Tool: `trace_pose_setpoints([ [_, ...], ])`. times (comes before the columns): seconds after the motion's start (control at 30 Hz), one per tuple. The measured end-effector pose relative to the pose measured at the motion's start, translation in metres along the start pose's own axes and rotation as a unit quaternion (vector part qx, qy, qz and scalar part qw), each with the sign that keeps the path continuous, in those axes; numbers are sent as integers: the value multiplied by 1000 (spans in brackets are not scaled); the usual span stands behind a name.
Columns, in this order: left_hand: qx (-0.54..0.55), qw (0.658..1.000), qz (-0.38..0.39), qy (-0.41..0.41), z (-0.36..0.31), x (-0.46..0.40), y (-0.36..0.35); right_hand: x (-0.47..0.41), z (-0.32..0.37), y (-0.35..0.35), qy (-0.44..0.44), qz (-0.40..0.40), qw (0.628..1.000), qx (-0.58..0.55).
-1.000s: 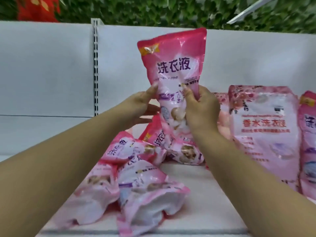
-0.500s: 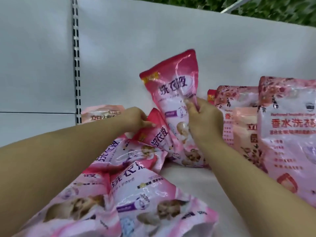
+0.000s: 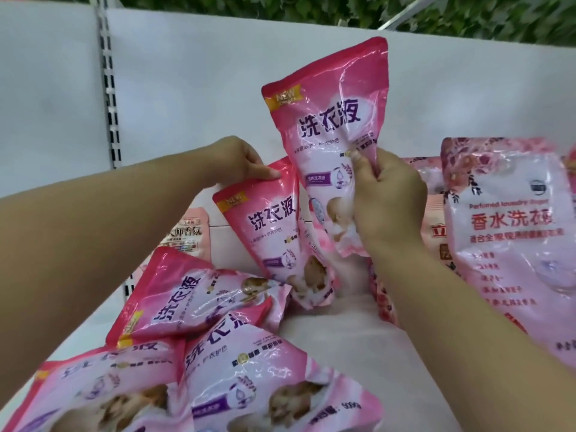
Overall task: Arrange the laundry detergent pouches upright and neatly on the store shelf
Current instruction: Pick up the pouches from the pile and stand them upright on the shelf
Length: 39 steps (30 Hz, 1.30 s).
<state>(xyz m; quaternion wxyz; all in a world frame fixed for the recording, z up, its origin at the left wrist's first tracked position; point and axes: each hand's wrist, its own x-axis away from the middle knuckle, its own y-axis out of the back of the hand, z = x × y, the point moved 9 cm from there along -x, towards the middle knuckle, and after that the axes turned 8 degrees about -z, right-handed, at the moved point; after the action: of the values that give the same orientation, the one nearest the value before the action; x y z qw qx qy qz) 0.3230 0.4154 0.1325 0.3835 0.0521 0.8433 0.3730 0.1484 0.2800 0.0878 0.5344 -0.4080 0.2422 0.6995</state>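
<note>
My right hand (image 3: 385, 201) grips a tall pink detergent pouch (image 3: 327, 120) at its middle and holds it upright, tilted a little left, near the shelf's back panel. My left hand (image 3: 246, 162) pinches the top corner of a second pink pouch (image 3: 271, 232) that leans against the first, its bottom on the white shelf (image 3: 358, 347). Three more pink pouches lie flat in a heap at the front left: one (image 3: 199, 297) behind, two (image 3: 103, 391) (image 3: 274, 381) at the shelf's front edge.
Larger pale pink pouches (image 3: 511, 232) stand upright at the right, with more behind them (image 3: 433, 213). A pale pouch (image 3: 187, 235) leans at the back left. A slotted upright (image 3: 109, 88) divides the white back panel. Bare shelf shows between the heap and the right-hand pouches.
My left hand let go of the tall pouch and took hold of the top of the leaning pouch. My right hand lowered the tall pouch toward the shelf, then raised it a little.
</note>
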Motion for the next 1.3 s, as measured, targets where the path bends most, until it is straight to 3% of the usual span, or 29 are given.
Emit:
trace_pose_setpoints([
  [0.17, 43, 999, -26, -8, -12, -7, -10, 1, -1, 1, 4, -1, 1000, -4],
  [0.33, -48, 996, -25, -73, -25, -4, -29, -1, -2, 7, 4, -28, 1000, -4],
  [0.53, -3, 995, -87, 38, 22, 12, -1, 0, 3, 7, 24, -19, 999, 14],
  [0.67, 127, 967, 91, 199, 62, 52, -58, 0, 8, 9, 31, -25, 999, -1],
  [0.73, 175, 957, 110, 203, 60, 56, -80, -1, 11, 12, 35, -40, 998, -15],
  [0.97, 171, 966, 139, 137, 48, 67, -111, -6, 46, 53, 91, -152, 972, -156],
  [1.03, 156, 973, 114, 127, 48, 63, -114, -11, 52, 57, 69, -135, 965, -212],
  [1.13, 150, 979, 65, 124, 48, 59, -114, -14, 46, 41, -27, -38, 956, -291],
  [1.3, 147, 984, 91, 47, 25, 73, -122, 4, 39, 22, -102, 46, 932, -345],
])
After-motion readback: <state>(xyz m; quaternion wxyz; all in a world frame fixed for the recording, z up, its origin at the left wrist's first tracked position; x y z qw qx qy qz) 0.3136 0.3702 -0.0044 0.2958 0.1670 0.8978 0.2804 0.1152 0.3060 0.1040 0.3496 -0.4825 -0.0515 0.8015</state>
